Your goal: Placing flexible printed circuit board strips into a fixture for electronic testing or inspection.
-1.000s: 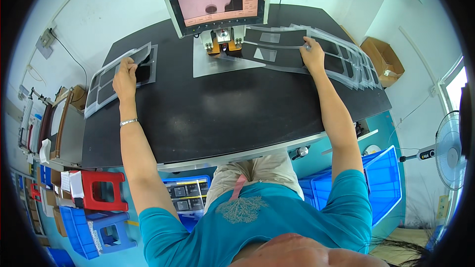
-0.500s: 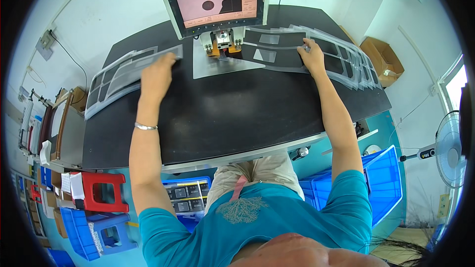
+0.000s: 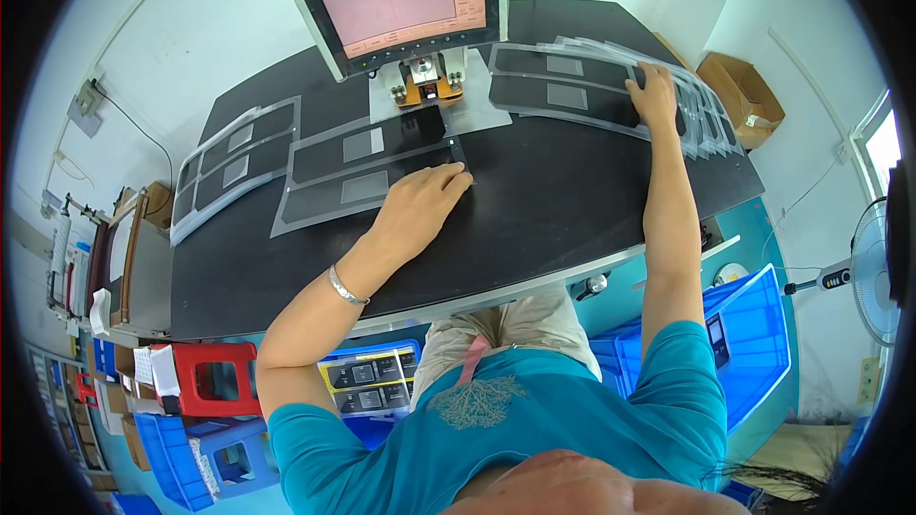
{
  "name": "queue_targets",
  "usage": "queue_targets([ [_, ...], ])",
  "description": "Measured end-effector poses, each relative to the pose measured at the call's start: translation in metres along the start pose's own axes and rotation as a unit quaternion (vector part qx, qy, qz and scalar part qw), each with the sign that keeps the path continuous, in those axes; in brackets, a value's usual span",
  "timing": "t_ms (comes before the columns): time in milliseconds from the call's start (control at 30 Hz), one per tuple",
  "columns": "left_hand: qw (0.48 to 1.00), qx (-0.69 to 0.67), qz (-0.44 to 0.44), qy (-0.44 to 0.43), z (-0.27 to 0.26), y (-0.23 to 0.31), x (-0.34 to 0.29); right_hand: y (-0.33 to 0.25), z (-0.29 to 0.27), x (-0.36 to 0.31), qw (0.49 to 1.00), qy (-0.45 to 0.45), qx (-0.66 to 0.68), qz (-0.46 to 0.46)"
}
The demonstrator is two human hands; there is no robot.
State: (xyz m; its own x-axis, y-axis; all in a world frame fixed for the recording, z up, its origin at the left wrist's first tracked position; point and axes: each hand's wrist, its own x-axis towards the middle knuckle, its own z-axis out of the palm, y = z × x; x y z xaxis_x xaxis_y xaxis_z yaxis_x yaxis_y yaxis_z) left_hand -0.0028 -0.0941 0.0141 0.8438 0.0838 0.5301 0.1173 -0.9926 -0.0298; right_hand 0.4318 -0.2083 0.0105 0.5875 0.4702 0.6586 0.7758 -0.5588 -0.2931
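Note:
My left hand (image 3: pixel 420 202) pinches the right end of a clear-edged film sheet (image 3: pixel 315 198) with dark panels and lighter rectangles. That sheet lies across the black table, just in front of the machine's orange clamp parts (image 3: pixel 427 93). To its left rests a stack of similar sheets (image 3: pixel 262 135). Over on the right, my right hand (image 3: pixel 655 100) has its fingers closed at the top sheet (image 3: pixel 520 91) of a fanned stack; the exact grip is partly hidden by the hand. A pale metal plate (image 3: pixel 482 114) sits under the clamp.
A monitor (image 3: pixel 396 0) rises behind the clamp at the back of the black table (image 3: pixel 534 200). An open cardboard box (image 3: pixel 744 100) stands beyond the table's right edge. Blue bins (image 3: pixel 754 353) are below at the right, near a fan (image 3: pixel 873 253); red and blue stools (image 3: pixel 215 380) stand lower left.
My left hand has moved right and nearer, and a film sheet now lies before the machine. My right hand has shifted right along its stack. The dark shape on the monitor is gone.

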Motion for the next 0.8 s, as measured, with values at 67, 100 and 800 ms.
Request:
queue_targets([
  [67,1.0,-0.008,-0.004,-0.005,0.002,0.0,0.001,-0.01,0.005,-0.002,1.0,-0.012,0.025,-0.012],
  [100,1.0,-0.014,-0.009,-0.006,0.001,0.0,0.002,-0.014,0.007,-0.003,1.0,-0.012,0.025,-0.011],
  [800,0.999,0.015,-0.039,-0.031,0.002,-0.009,-0.001,-0.082,0.01,-0.029,0.959,-0.061,0.178,-0.21],
])
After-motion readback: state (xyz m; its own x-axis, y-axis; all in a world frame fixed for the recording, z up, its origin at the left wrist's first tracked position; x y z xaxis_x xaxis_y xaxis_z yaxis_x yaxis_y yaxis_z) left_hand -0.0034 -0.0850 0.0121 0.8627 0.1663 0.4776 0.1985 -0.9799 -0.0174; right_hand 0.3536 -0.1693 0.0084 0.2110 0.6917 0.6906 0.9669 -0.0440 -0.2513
